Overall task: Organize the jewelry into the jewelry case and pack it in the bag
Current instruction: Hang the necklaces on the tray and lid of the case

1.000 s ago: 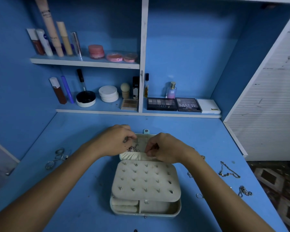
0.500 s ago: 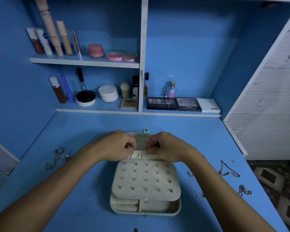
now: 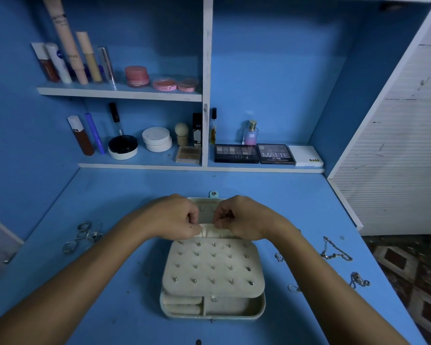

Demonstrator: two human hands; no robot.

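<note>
Blue desk (image 3: 271, 195) holds open jewelry case (image 3: 213, 305); both hands, left (image 3: 171, 217) and right (image 3: 244, 217), pinch its gathered pocket (image 3: 213, 232).

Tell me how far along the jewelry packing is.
Done: studs fill the earring panel of the open jewelry case. In hand: the left hand and right hand work at the lid's gathered pocket. Left: rings and chains lie on the desk; no bag is in view.

Under my hands, the jewelry case (image 3: 213, 267) looks like matt, soft cream fabric, its studs shiny metal. The painted blue worktop (image 3: 125, 200) is scuffed; the rings (image 3: 81, 236) and chains (image 3: 336, 250) gleam metallic.
</note>
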